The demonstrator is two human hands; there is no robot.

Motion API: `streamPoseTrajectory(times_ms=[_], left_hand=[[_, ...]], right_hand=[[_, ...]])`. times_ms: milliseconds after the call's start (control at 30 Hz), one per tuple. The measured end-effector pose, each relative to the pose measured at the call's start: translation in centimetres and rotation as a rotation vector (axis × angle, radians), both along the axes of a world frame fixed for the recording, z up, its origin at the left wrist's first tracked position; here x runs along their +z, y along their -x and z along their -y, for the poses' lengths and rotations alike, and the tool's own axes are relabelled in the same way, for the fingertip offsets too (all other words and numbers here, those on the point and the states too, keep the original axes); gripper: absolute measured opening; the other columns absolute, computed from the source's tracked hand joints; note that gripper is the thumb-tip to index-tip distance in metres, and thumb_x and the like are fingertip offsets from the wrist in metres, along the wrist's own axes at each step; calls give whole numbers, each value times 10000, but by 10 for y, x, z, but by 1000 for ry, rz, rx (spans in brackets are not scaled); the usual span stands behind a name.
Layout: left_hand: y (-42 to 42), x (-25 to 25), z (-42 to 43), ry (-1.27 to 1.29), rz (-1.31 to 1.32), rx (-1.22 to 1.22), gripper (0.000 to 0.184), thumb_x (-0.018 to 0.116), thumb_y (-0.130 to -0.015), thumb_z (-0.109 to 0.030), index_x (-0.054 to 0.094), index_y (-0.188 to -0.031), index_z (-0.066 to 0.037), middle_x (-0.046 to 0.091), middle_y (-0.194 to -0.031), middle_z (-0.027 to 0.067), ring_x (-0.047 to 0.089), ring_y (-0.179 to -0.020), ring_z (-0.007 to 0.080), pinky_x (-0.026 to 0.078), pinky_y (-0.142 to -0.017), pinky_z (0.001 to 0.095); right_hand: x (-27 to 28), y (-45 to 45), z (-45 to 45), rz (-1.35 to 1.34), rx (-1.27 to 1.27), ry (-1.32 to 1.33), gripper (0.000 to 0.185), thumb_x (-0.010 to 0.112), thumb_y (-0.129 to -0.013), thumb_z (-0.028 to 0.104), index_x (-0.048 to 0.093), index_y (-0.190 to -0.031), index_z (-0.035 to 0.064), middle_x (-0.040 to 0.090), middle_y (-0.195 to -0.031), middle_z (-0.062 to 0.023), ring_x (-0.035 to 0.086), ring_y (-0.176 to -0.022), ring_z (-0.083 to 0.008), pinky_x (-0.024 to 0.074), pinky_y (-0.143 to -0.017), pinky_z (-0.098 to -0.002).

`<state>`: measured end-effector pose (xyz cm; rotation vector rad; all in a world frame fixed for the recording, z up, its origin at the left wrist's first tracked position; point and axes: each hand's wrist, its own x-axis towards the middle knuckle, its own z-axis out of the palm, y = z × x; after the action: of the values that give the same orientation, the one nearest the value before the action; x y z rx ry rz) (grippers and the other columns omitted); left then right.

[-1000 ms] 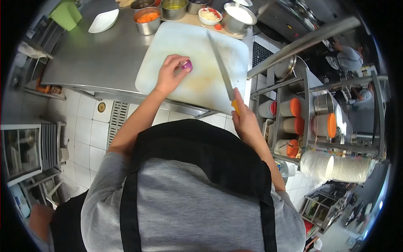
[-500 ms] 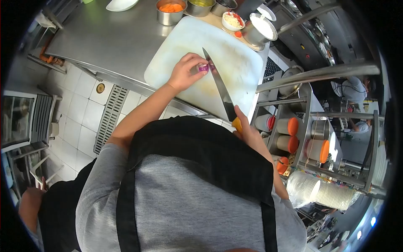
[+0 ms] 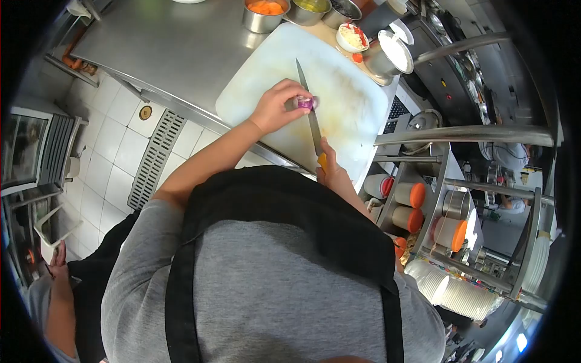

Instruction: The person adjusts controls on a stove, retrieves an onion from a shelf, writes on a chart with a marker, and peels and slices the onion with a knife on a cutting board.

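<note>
My left hand (image 3: pixel 279 107) is closed around a small piece of red onion (image 3: pixel 305 103) over the white cutting board (image 3: pixel 272 66). In my right hand (image 3: pixel 333 170) is the yellow handle of a large kitchen knife (image 3: pixel 315 131). The blade runs along the onion, its tip pointing toward the far side of the board. Part of the blade is hidden by the onion and my left fingertips. Whether the edge has entered the onion I cannot tell.
Beyond the board stand a metal pot of orange pieces (image 3: pixel 264 17), a white bowl of shredded food (image 3: pixel 351 37) and a metal pot with white contents (image 3: pixel 390 55). A metal rail (image 3: pixel 466 137) runs at the right. Another person's hand (image 3: pixel 59 259) shows at the lower left.
The knife has shifted left against the onion and its blade has turned more upright in view. My right hand has moved left and slightly up. The whole view has shifted a little.
</note>
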<state>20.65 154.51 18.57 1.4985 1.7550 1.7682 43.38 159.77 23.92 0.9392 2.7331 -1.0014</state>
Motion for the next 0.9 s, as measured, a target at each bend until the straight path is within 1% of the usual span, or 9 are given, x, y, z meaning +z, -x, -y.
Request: streamPoseTrajectory(times_ms=[67, 167, 200, 300, 433, 633, 767, 833, 900], left_hand=[[0, -4, -2, -27, -2, 15, 282, 741, -698, -146, 642, -958, -100, 574, -954, 72, 576, -880, 233, 483, -771, 321], [-2, -7, -4, -61, -66, 56, 275, 741, -695, -149, 640, -947, -105, 573, -957, 67, 568, -902, 237, 477, -780, 326], [-2, -6, -3, -57, -81, 61, 275, 742, -692, -149, 640, -944, -107, 573, -957, 66, 566, -910, 238, 474, -785, 328], [-1, -3, 0, -47, -104, 71, 278, 743, -686, -149, 639, -940, -111, 575, -962, 65, 562, -925, 243, 467, -799, 331], [-1, -4, -1, -56, -117, 77, 282, 743, -679, -148, 639, -938, -112, 578, -968, 64, 561, -926, 244, 465, -804, 328], [0, -5, -1, -52, -65, 60, 289, 750, -670, -118, 643, -938, -109, 578, -969, 55, 564, -921, 239, 468, -808, 320], [-1, -6, -1, -54, -57, 55, 281, 747, -676, -106, 649, -939, -104, 573, -970, 58, 566, -922, 233, 470, -804, 315], [-3, -4, 0, -56, -22, 71, 266, 738, -688, -105, 651, -939, -100, 571, -970, 61, 567, -922, 232, 471, -802, 314], [-2, -7, 0, -93, -70, 101, 246, 726, -701, -106, 651, -936, -99, 571, -971, 63, 567, -920, 230, 471, -802, 316]], right_hand=[[1, 5, -2, 63, -11, -18, 709, 527, -817, 34, 149, -1404, 156, 598, -844, -306, 583, -773, -482, 466, -670, -518], [30, -3, -4, 27, 1, -15, 699, 522, -816, 33, 161, -1401, 156, 599, -832, -309, 582, -786, -483, 469, -684, -520], [34, -10, -1, -10, 11, -73, 695, 524, -823, 37, 163, -1404, 159, 599, -855, -304, 586, -812, -476, 469, -697, -506], [57, -26, 7, -43, 63, -9, 695, 528, -835, 41, 159, -1410, 167, 598, -881, -293, 589, -849, -461, 464, -715, -481], [71, -38, 19, 105, 5, 39, 699, 530, -847, 42, 151, -1416, 189, 595, -895, -285, 587, -868, -450, 456, -729, -462], [50, -30, 9, 98, 28, 52, 703, 527, -845, 54, 138, -1413, 194, 597, -865, -294, 585, -841, -466, 461, -717, -473], [-11, -2, -6, 38, 5, 47, 690, 509, -840, 64, 134, -1406, 183, 598, -813, -310, 581, -791, -491, 469, -697, -501], [-20, 1, -7, -76, 8, 36, 681, 499, -842, 62, 135, -1406, 179, 597, -810, -314, 578, -790, -498, 470, -690, -503], [-3, -1, -10, -35, 9, 50, 683, 498, -841, 54, 136, -1407, 179, 599, -822, -307, 583, -794, -494, 473, -695, -498]])
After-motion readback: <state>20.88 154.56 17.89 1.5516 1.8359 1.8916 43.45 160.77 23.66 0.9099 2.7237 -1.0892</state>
